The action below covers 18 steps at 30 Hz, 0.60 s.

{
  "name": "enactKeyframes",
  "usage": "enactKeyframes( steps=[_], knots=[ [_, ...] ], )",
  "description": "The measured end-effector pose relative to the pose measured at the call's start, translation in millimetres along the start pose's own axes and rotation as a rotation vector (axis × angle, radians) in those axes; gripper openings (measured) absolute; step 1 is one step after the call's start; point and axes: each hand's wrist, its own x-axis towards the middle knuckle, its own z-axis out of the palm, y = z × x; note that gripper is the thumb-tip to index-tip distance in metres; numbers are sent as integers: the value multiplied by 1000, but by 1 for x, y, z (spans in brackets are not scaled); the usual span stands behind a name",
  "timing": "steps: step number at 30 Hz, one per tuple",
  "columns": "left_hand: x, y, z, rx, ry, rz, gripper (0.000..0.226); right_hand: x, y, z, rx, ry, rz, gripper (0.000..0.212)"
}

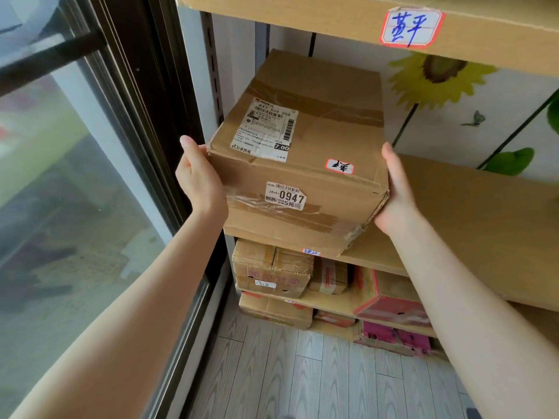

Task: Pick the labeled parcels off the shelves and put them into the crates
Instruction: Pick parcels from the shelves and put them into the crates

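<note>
- My L hand [199, 179] grips the left side of the cardboard parcel [320, 140]. The thumb lies up along the top edge and the other fingers are hidden behind the box.
- My R hand [396, 192] grips the right side of the same parcel, at the near corner. The thumb points up along the edge and the palm is against the cardboard; the fingers are not visible.
- The parcel is btw my two hands, at the left end of the middle shelf board [484, 213]. Its near end sticks out past the front edge of the board. I cannot tell if the far end lies on the board or is lifted.
- On top of the parcel there is a big white shipping label [266, 128] w/ barcodes, and a small red-edged sticker [339, 166] w/ a handwritten character.
- On the front face there is a white label [286, 195] w/ the no. 0947; brown tape runs below it.
- The upper shelf [302, 16] carries a red-edged tag [411, 27] w/ blue handwriting.
- Behind the shelf, the wall shows a sunflower picture [435, 77].
- On the lower shelves stand more brown boxes [272, 267] and a pink box [390, 300].
- At the left is a glass window [75, 176] w/ a dark frame, and below is a grey plank floor [302, 373].
</note>
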Motion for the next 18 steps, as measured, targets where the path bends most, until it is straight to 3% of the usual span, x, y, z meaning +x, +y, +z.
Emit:
enactKeyframes(
  steps=[2,5,10,14,18],
  knots=[
    [-5,-16,-10,-4,41,-17,47,-3,9,-5,42,2,-9,49],
    [-15,-53,-28,25,106,-56,45,-19,42,-24,125,190,-68,25],
    [-40,-132,-59,255,100,-114,38,-56,131,-75,-57,414,-79,15],
    [-31,-192,-71,582,-94,-129,37,-37,185,-99,-283,373,52,15],
    [-8,-229,-68,683,-181,-145,39,26,220,-104,-459,304,91,23]
  ],
)
